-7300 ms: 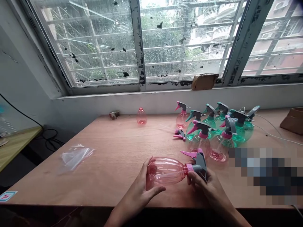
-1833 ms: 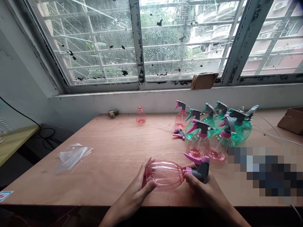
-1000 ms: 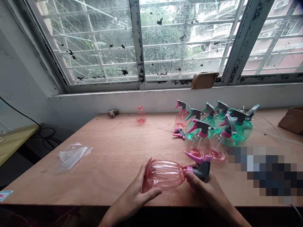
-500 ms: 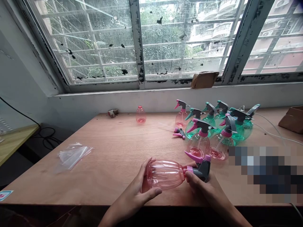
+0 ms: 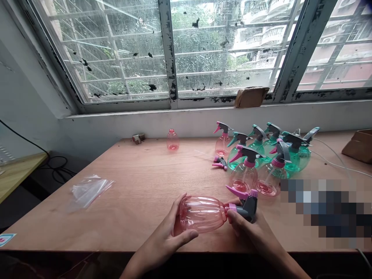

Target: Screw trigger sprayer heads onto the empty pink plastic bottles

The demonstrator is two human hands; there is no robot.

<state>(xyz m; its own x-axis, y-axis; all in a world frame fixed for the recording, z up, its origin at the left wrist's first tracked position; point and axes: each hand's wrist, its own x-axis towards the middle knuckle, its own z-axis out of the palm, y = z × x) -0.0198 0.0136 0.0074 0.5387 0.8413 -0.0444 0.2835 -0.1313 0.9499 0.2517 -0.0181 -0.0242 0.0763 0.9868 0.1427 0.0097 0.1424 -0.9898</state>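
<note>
A clear pink spray bottle (image 5: 203, 214) lies sideways between my hands above the front of the table. My left hand (image 5: 171, 228) is wrapped round its base end, the thumb along the near side. At the neck, my right hand (image 5: 247, 224) grips the pink collar below the spray head (image 5: 248, 207), which is dark grey with a pink trigger and nozzle. The head sits on the bottle's neck; how tightly, I cannot tell. Just beyond stand pink spray bottles (image 5: 243, 176) with heads on. A loose spray head (image 5: 220, 163) lies beside them.
Green spray bottles (image 5: 293, 161) stand in a cluster at the back right. A headless pink bottle (image 5: 173, 141) stands near the wall. Plastic bags (image 5: 91, 190) lie on the left of the wooden table (image 5: 139, 182). A white cable (image 5: 338, 157) and a brown box (image 5: 359, 146) are at right.
</note>
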